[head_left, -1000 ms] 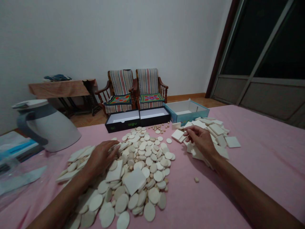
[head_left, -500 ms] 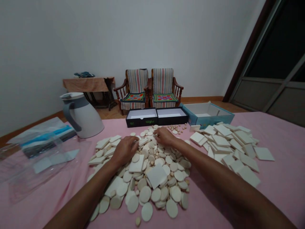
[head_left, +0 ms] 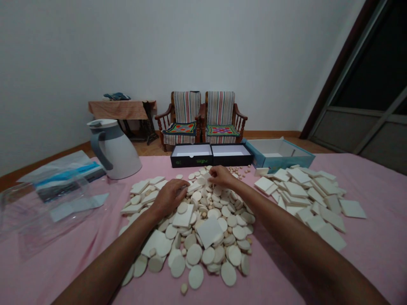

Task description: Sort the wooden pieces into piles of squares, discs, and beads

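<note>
- Leftmost, clear plastic packaging point(head_left: 68, 186) lies on the pink cloth point(head_left: 356, 262), overlapping a pale sheet point(head_left: 79, 206).
- Beside it stands a lidded jug point(head_left: 119, 154), upright; its contents are hidden.
- Left hand point(head_left: 171, 195): fingers close together and slightly bent, fingertips at the upper part of the disc pile point(head_left: 219, 237); whether they grip a piece cannot be determined.
- The disc pile, with some square tiles mixed in, lies between and below the hands.
- Two black trays point(head_left: 191, 161) abut side by side, white interior floors exposed.
- Right hand point(head_left: 219, 176): thumb and index finger nearly together at a pale piece point(head_left: 206, 176); grip unclear.
- Blue box point(head_left: 281, 162): open top, pale interior visible.
- Rightmost, a tile pile point(head_left: 305, 195) lies before the blue box.
</note>
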Available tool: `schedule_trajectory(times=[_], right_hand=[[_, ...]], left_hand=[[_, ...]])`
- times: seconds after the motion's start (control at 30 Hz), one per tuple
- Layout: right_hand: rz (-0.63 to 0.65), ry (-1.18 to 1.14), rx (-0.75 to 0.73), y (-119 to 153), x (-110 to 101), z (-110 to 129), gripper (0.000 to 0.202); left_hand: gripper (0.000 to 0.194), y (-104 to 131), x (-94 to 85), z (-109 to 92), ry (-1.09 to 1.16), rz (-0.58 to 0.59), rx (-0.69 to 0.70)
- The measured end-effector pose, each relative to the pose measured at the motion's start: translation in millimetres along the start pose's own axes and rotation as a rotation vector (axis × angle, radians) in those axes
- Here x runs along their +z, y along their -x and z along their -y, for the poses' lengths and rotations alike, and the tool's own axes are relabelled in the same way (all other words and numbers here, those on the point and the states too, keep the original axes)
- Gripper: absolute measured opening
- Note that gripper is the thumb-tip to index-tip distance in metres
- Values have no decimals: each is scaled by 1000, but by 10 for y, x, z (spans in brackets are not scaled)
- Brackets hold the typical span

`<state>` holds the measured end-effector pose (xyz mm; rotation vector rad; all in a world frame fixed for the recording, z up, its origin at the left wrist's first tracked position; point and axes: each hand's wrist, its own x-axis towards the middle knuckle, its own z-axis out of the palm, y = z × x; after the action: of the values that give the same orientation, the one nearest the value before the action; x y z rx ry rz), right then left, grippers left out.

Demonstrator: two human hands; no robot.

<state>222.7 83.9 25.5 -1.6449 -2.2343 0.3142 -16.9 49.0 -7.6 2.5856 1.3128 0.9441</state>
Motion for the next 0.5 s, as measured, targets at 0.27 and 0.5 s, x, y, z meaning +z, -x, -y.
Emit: schedule_trajectory(times=[0.27, 0.5], right_hand=[[-374, -102, 155, 744, -349, -587, 7], [-801, -332, 555, 1291, -887, -1778, 24]], left_hand=[[32, 4, -11, 52, 69, 11, 25], [39, -20, -9, 111, 51, 36, 7]])
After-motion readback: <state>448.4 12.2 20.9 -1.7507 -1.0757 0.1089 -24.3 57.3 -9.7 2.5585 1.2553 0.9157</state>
